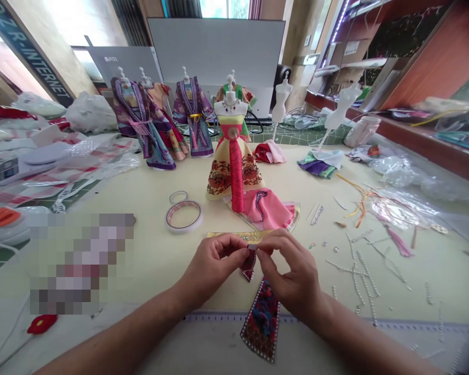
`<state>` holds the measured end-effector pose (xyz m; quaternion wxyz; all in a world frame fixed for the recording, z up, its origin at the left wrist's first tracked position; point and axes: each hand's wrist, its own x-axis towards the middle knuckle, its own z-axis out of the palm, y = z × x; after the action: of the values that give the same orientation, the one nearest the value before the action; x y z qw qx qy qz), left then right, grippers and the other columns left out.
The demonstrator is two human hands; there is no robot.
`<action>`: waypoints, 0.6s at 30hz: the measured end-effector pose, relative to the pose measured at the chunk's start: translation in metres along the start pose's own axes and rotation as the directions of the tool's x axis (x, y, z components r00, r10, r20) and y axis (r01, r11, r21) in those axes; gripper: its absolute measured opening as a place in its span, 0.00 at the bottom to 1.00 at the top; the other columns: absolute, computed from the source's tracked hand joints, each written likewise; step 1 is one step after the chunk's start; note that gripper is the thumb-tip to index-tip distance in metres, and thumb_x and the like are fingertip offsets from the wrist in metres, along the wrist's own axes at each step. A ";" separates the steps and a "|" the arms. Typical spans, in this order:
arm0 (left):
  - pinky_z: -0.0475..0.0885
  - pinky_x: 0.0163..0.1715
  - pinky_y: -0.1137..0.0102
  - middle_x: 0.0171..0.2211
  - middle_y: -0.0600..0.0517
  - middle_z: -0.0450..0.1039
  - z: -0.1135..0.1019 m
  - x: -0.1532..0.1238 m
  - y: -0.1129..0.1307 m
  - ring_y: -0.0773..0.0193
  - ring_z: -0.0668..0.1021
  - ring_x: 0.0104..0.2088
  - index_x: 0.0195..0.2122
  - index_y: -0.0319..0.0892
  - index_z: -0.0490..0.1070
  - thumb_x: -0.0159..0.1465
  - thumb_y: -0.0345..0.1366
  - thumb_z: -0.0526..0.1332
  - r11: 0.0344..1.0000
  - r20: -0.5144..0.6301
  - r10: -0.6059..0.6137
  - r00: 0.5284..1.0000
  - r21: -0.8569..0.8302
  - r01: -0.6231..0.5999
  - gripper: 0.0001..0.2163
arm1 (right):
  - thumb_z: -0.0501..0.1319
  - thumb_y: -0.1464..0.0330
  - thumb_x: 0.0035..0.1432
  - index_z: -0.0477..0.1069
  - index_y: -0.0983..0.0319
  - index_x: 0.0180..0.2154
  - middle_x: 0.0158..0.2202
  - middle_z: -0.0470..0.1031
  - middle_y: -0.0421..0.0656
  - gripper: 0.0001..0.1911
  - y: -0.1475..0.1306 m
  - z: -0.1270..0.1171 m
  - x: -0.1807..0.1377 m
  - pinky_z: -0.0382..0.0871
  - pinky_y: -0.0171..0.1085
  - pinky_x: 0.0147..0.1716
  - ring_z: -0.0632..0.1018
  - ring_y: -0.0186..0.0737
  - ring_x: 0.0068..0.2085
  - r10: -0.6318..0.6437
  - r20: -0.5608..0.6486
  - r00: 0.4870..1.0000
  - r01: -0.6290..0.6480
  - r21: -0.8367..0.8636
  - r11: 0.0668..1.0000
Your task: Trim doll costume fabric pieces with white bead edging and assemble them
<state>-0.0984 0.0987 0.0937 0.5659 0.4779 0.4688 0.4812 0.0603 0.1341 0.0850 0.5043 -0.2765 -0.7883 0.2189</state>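
Note:
Both my hands meet at the table's near middle. My left hand (214, 260) and my right hand (291, 273) each pinch the top end of a long dark red embroidered fabric strip (262, 323) edged with small beads; it hangs down toward me over a ruler. Just beyond my fingers lies a thin gold trim strip (234, 235). Farther back stands a small mannequin in a yellow dress with a red sash (233, 166), and a pink garment piece (268, 208) lies at its foot.
A tape roll (183, 215) lies to the left of centre. Several dressed mannequins (160, 122) stand at the back, two bare white ones (281, 101) to their right. Bead strings (361, 268) and ribbons scatter on the right. A ruler (394, 324) runs along the near edge.

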 end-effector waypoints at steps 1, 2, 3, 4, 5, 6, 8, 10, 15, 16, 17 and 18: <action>0.72 0.30 0.71 0.24 0.53 0.73 0.000 0.000 0.000 0.68 0.75 0.26 0.30 0.37 0.71 0.60 0.36 0.62 1.000 0.002 0.009 1.000 0.018 -0.009 0.07 | 0.58 0.78 0.55 0.68 0.62 0.34 0.29 0.70 0.41 0.07 0.000 0.000 -0.001 0.66 0.37 0.31 0.71 0.35 0.31 -0.044 0.019 0.999 0.044 -0.016 0.999; 0.72 0.30 0.71 0.24 0.53 0.72 0.000 0.000 -0.001 0.68 0.75 0.26 0.30 0.37 0.71 0.61 0.36 0.62 0.999 0.006 0.019 1.000 0.040 -0.019 0.07 | 0.58 0.79 0.55 0.68 0.62 0.34 0.29 0.70 0.41 0.07 0.000 0.001 -0.001 0.66 0.37 0.31 0.71 0.35 0.31 -0.072 0.037 0.997 0.073 -0.033 0.997; 0.71 0.30 0.71 0.23 0.53 0.72 0.000 -0.001 -0.001 0.68 0.75 0.26 0.30 0.37 0.71 0.61 0.36 0.61 0.997 0.012 0.030 0.999 0.065 -0.030 0.07 | 0.58 0.79 0.55 0.69 0.62 0.34 0.28 0.70 0.41 0.07 0.000 0.002 -0.001 0.66 0.38 0.31 0.71 0.36 0.31 -0.085 0.049 0.995 0.088 -0.051 0.995; 0.71 0.29 0.71 0.23 0.53 0.72 0.000 -0.001 -0.001 0.67 0.75 0.25 0.30 0.38 0.71 0.62 0.36 0.60 0.995 0.018 0.041 0.999 0.092 -0.042 0.07 | 0.58 0.79 0.55 0.69 0.62 0.34 0.28 0.71 0.42 0.07 0.001 0.002 -0.002 0.66 0.39 0.31 0.71 0.37 0.31 -0.088 0.056 0.995 0.092 -0.066 0.994; 0.71 0.29 0.71 0.22 0.53 0.72 -0.001 -0.001 0.000 0.67 0.75 0.25 0.30 0.38 0.71 0.62 0.36 0.59 0.991 0.023 0.051 0.998 0.119 -0.054 0.07 | 0.57 0.79 0.55 0.69 0.63 0.34 0.28 0.71 0.42 0.07 0.001 0.003 -0.002 0.66 0.39 0.31 0.71 0.37 0.31 -0.083 0.060 0.995 0.087 -0.077 0.993; 0.71 0.30 0.70 0.22 0.53 0.72 0.000 -0.001 0.000 0.67 0.75 0.25 0.30 0.38 0.71 0.63 0.36 0.59 0.987 0.028 0.063 0.998 0.148 -0.067 0.07 | 0.57 0.78 0.55 0.69 0.63 0.34 0.28 0.71 0.42 0.06 0.001 0.003 -0.002 0.66 0.39 0.31 0.71 0.38 0.31 -0.072 0.064 0.995 0.077 -0.086 0.993; 0.71 0.31 0.70 0.23 0.53 0.72 0.000 -0.002 0.002 0.66 0.75 0.26 0.31 0.38 0.71 0.63 0.35 0.58 0.972 0.032 0.094 0.995 0.215 -0.098 0.07 | 0.57 0.78 0.56 0.69 0.62 0.34 0.28 0.71 0.43 0.06 0.002 0.003 -0.002 0.66 0.40 0.31 0.71 0.38 0.32 -0.048 0.073 0.996 0.056 -0.103 0.993; 0.70 0.31 0.71 0.23 0.53 0.72 0.000 -0.002 0.004 0.67 0.75 0.27 0.30 0.38 0.71 0.63 0.34 0.57 0.947 0.027 0.133 0.991 0.292 -0.135 0.07 | 0.57 0.77 0.56 0.69 0.62 0.33 0.28 0.71 0.42 0.06 0.002 0.002 -0.002 0.66 0.40 0.32 0.72 0.38 0.32 -0.031 0.082 0.996 0.040 -0.119 0.992; 0.68 0.33 0.72 0.24 0.54 0.73 0.002 -0.003 0.006 0.67 0.75 0.27 0.28 0.39 0.71 0.63 0.32 0.57 0.852 0.008 0.242 0.970 0.477 -0.216 0.07 | 0.56 0.76 0.57 0.70 0.61 0.33 0.28 0.72 0.43 0.06 0.001 0.002 -0.002 0.67 0.40 0.31 0.72 0.38 0.31 -0.018 0.081 0.997 0.030 -0.152 0.988; 0.68 0.33 0.72 0.24 0.54 0.73 0.002 -0.003 0.005 0.67 0.75 0.28 0.28 0.39 0.72 0.63 0.32 0.58 0.830 0.008 0.263 0.965 0.508 -0.230 0.07 | 0.56 0.76 0.57 0.70 0.62 0.33 0.28 0.72 0.43 0.06 0.001 0.002 -0.002 0.67 0.40 0.32 0.72 0.38 0.31 -0.019 0.084 0.996 0.032 -0.155 0.987; 0.68 0.33 0.72 0.24 0.54 0.72 0.002 -0.003 0.004 0.67 0.74 0.28 0.28 0.40 0.72 0.63 0.32 0.58 0.810 0.007 0.284 0.959 0.533 -0.244 0.07 | 0.56 0.76 0.57 0.70 0.62 0.33 0.28 0.72 0.43 0.06 0.001 0.002 -0.002 0.67 0.40 0.32 0.72 0.38 0.31 -0.025 0.087 0.996 0.038 -0.156 0.987; 0.68 0.33 0.71 0.25 0.54 0.72 0.002 -0.003 0.003 0.67 0.74 0.28 0.28 0.40 0.72 0.63 0.32 0.57 0.791 0.008 0.305 0.952 0.555 -0.258 0.07 | 0.57 0.76 0.57 0.70 0.62 0.33 0.28 0.73 0.43 0.06 0.001 0.001 -0.002 0.67 0.40 0.32 0.72 0.38 0.31 -0.030 0.091 0.995 0.044 -0.157 0.987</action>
<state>-0.0973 0.0955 0.0972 0.3069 0.6643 0.5333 0.4243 0.0598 0.1331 0.0824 0.4493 -0.2911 -0.8297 0.1583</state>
